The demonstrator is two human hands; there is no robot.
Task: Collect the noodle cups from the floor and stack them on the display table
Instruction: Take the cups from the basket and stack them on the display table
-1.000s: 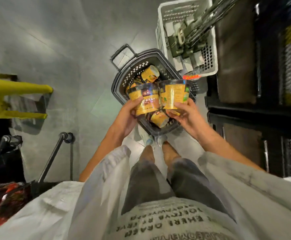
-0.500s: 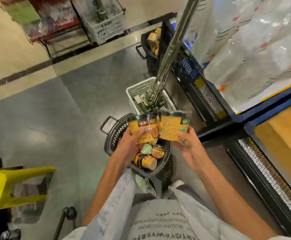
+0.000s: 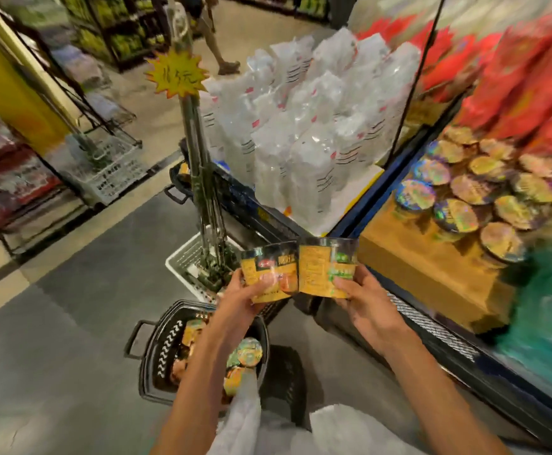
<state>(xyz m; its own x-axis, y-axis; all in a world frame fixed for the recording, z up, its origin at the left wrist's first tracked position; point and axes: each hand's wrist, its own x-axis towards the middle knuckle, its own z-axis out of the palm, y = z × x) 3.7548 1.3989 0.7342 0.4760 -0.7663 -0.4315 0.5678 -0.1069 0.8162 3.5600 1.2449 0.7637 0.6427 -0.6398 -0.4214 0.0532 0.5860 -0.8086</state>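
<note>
Two noodle cups are in the air, one in each of the hands: the left hand point(image 3: 246, 295) curls round the left cup point(image 3: 269, 272), the right hand point(image 3: 365, 298) round the right cup point(image 3: 328, 267), side by side and touching. Carrying is the step in hand. More cups lie in the black basket point(image 3: 151, 343) on the floor. Next, both must swing right and settle upright on the tabletop point(image 3: 412, 257) beside the stacked cups point(image 3: 471, 192).

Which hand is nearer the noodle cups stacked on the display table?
Right. The right hand, gripping a yellow noodle cup, is beside the display table's stacked foil-lidded cups; the left hand holds its cup farther left.
</note>
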